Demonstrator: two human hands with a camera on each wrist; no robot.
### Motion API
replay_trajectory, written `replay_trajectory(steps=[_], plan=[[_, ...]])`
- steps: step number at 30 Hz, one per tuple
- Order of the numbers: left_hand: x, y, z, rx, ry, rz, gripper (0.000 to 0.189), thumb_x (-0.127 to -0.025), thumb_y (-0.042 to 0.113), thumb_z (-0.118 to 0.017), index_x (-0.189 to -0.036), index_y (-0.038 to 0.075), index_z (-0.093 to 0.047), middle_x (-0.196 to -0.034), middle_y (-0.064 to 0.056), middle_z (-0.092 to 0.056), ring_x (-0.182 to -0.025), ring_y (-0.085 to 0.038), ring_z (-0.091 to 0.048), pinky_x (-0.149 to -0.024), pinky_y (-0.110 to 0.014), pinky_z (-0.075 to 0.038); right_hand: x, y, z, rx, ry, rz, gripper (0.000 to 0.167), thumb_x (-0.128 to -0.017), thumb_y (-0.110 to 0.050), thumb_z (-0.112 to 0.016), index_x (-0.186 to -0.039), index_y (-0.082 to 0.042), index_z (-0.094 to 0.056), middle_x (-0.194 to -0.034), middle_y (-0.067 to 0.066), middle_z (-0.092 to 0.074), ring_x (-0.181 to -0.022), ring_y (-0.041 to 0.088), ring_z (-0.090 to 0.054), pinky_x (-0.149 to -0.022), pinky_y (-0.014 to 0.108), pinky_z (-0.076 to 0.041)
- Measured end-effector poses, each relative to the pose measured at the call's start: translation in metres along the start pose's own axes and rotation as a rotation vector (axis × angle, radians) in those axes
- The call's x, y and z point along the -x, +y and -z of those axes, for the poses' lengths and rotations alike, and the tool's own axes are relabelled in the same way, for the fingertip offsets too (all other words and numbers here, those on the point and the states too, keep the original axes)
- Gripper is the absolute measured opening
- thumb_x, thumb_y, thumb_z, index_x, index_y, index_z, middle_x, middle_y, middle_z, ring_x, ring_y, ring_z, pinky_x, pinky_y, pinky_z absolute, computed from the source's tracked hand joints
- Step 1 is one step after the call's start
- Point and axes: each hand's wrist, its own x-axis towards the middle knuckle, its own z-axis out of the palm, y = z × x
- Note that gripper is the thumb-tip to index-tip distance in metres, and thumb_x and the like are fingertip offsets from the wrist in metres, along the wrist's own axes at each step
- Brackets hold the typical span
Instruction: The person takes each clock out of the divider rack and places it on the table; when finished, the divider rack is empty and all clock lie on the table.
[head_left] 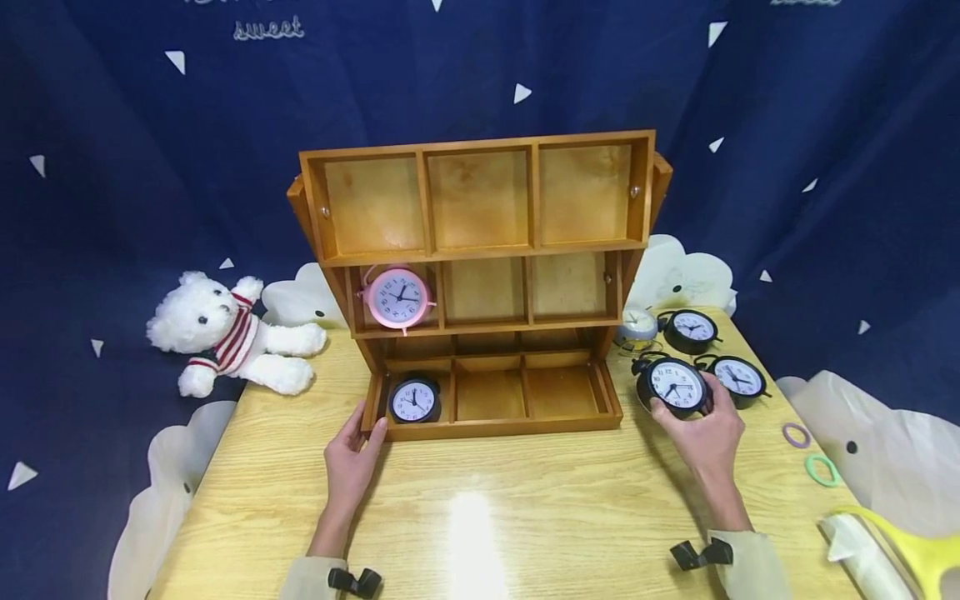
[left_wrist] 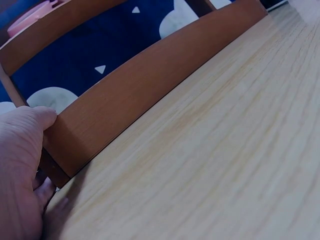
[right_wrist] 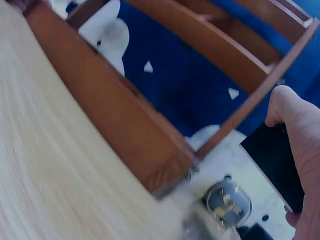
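My right hand (head_left: 708, 433) grips a black alarm clock (head_left: 675, 385) by its lower edge, face up, right of the wooden rack (head_left: 502, 429). In the right wrist view this clock (right_wrist: 275, 160) is a dark shape between thumb and fingers. My left hand (head_left: 351, 462) holds the rack's front left corner; in the left wrist view its thumb lies on the front board (left_wrist: 115, 95). Another black alarm clock (head_left: 414, 402) sits in the bottom left compartment. A pink alarm clock (head_left: 397, 297) occupies the middle tier's left compartment.
Two black alarm clocks (head_left: 692, 328) and a pale clock (head_left: 637, 327) are at the table's right. Nearby lie a purple ring (head_left: 796, 428), a green ring (head_left: 822, 462) and a yellow-handled item (head_left: 918, 550). A white teddy bear (head_left: 232, 333) sits left of the rack.
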Motion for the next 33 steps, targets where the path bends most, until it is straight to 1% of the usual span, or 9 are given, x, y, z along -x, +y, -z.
replay_trajectory(steps=[3, 5, 8, 10, 13, 18, 23, 29, 33], plan=[[0.0, 0.001, -0.001, 0.007, 0.0, -0.004, 0.055, -0.095, 0.006, -0.078, -0.145, -0.005, -0.057, -0.141, -0.027, -0.059, -0.129, -0.038, -0.058, -0.099, -0.013, -0.051, -0.005, 0.012, 0.0, 0.035, -0.046, -0.064, 0.073, -0.068, -0.016, -0.093, -0.132, 0.001, -0.063, -0.121, 0.024, -0.071, -0.101, 0.025, -0.064, -0.08, 0.008, -0.039], [0.0, 0.0, 0.0, 0.022, -0.003, -0.005, 0.055, -0.095, 0.005, -0.077, -0.145, -0.005, -0.057, -0.141, -0.027, -0.059, -0.129, -0.038, -0.058, -0.099, -0.013, -0.051, -0.009, 0.019, -0.003, 0.048, -0.08, -0.104, 0.074, -0.071, -0.018, -0.092, -0.135, 0.0, -0.061, -0.125, 0.024, -0.069, -0.108, 0.034, -0.063, -0.085, 0.017, -0.042], [0.0, 0.0, -0.001, 0.04, -0.015, -0.007, 0.055, -0.095, 0.005, -0.077, -0.145, -0.005, -0.057, -0.142, -0.027, -0.059, -0.13, -0.037, -0.058, -0.101, -0.015, -0.05, -0.013, 0.032, -0.008, 0.067, -0.112, -0.145, 0.076, -0.071, -0.02, -0.092, -0.138, 0.0, -0.06, -0.127, 0.026, -0.067, -0.113, 0.04, -0.061, -0.092, 0.037, -0.048], [0.0, 0.0, -0.001, 0.045, -0.02, -0.005, 0.055, -0.095, 0.005, -0.077, -0.145, -0.005, -0.056, -0.143, -0.026, -0.058, -0.131, -0.036, -0.057, -0.102, -0.015, -0.05, -0.015, 0.04, -0.011, 0.081, -0.125, -0.15, 0.078, -0.072, -0.021, -0.092, -0.139, 0.002, -0.059, -0.128, 0.028, -0.066, -0.114, 0.044, -0.06, -0.094, 0.049, -0.049], [0.0, 0.0, -0.001, 0.043, -0.014, -0.003, 0.055, -0.095, 0.005, -0.077, -0.146, -0.005, -0.056, -0.143, -0.027, -0.058, -0.132, -0.036, -0.057, -0.102, -0.015, -0.049, -0.018, 0.051, -0.014, 0.082, -0.136, -0.144, 0.079, -0.072, -0.021, -0.091, -0.139, 0.004, -0.057, -0.129, 0.032, -0.064, -0.115, 0.049, -0.057, -0.096, 0.059, -0.047], [-0.001, -0.001, -0.001, 0.029, -0.001, -0.003, 0.055, -0.095, 0.004, -0.077, -0.145, -0.006, -0.056, -0.143, -0.028, -0.057, -0.132, -0.039, -0.056, -0.101, -0.015, -0.049, -0.021, 0.065, -0.018, 0.087, -0.153, -0.135, 0.08, -0.073, -0.022, -0.09, -0.141, 0.004, -0.056, -0.131, 0.033, -0.063, -0.116, 0.053, -0.055, -0.096, 0.061, -0.045], [-0.001, -0.002, -0.001, 0.024, 0.003, 0.0, 0.055, -0.095, 0.004, -0.077, -0.145, -0.006, -0.056, -0.143, -0.028, -0.058, -0.131, -0.037, -0.057, -0.101, -0.015, -0.05, -0.024, 0.076, -0.02, 0.092, -0.149, -0.111, 0.08, -0.073, -0.021, -0.09, -0.141, 0.003, -0.057, -0.132, 0.032, -0.064, -0.115, 0.052, -0.057, -0.095, 0.06, -0.046], [0.0, -0.002, -0.001, 0.021, 0.004, 0.017, 0.056, -0.095, 0.006, -0.077, -0.146, -0.004, -0.056, -0.144, -0.026, -0.058, -0.13, -0.032, -0.058, -0.101, -0.014, -0.05, -0.028, 0.082, -0.024, 0.079, -0.146, -0.067, 0.081, -0.071, -0.021, -0.091, -0.14, 0.004, -0.057, -0.133, 0.033, -0.063, -0.117, 0.051, -0.057, -0.098, 0.06, -0.045], [-0.001, -0.001, 0.0, 0.017, -0.006, 0.024, 0.057, -0.096, 0.007, -0.077, -0.147, -0.004, -0.055, -0.145, -0.026, -0.057, -0.131, -0.034, -0.056, -0.101, -0.013, -0.05, -0.028, 0.083, -0.025, 0.079, -0.153, -0.043, 0.081, -0.072, -0.021, -0.091, -0.14, 0.005, -0.057, -0.133, 0.034, -0.063, -0.118, 0.05, -0.058, -0.099, 0.06, -0.045]])
